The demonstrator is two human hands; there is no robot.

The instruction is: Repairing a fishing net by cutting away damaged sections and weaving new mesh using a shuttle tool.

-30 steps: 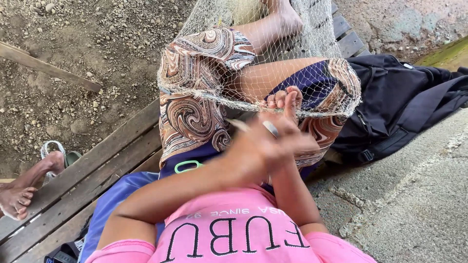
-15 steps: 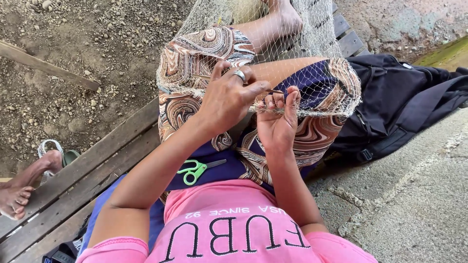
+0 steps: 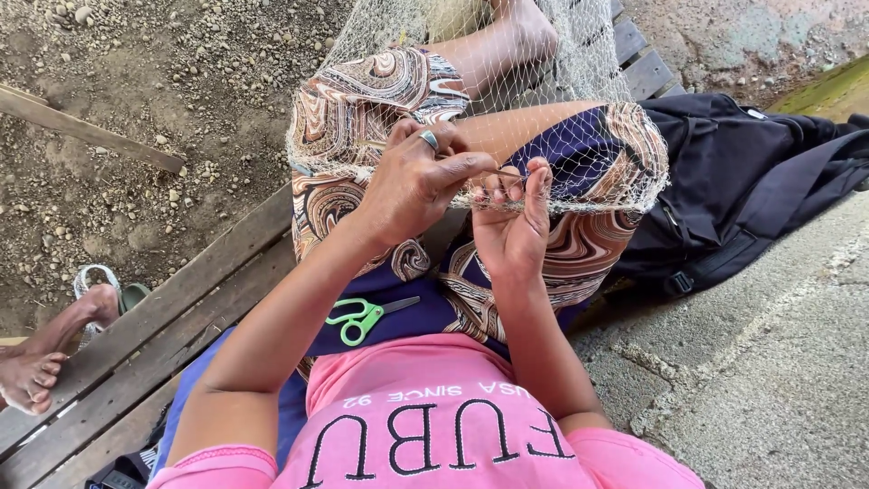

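Both hands are up over the lap working on a fishing net (image 3: 579, 100), a pale fine-mesh one draped across the knees and running up past the bare lower leg at the top of the view. The left hand (image 3: 421, 181) has a ring on one finger and its grip is pinched narrow, thumb and forefinger closed on the edge of the net and what looks like a thin needle or bit of twine, too small to tell which. The right hand (image 3: 514, 222) sits just beside it, touching, palm toward the camera with fingers pointing up, and the net edge runs across those fingers, so its grip is loosely curled around the mesh rather than clamped.

Down on the lap, on the patterned brown and blue shorts (image 3: 362, 109), there's a pair of green-handled scissors (image 3: 367, 317) lying flat, blades shut, near the hem of the pink shirt (image 3: 444, 426) and well below the hands.

The person is sitting on a wooden plank table (image 3: 172, 317) that runs diagonally across the view. To the right, a black bag (image 3: 751, 181) rests next to the thigh, partly on the planks and partly on the concrete. Left side is gravelly dirt, with somebody else's bare foot (image 3: 27, 376) and a sandal (image 3: 95, 281) at the edge.
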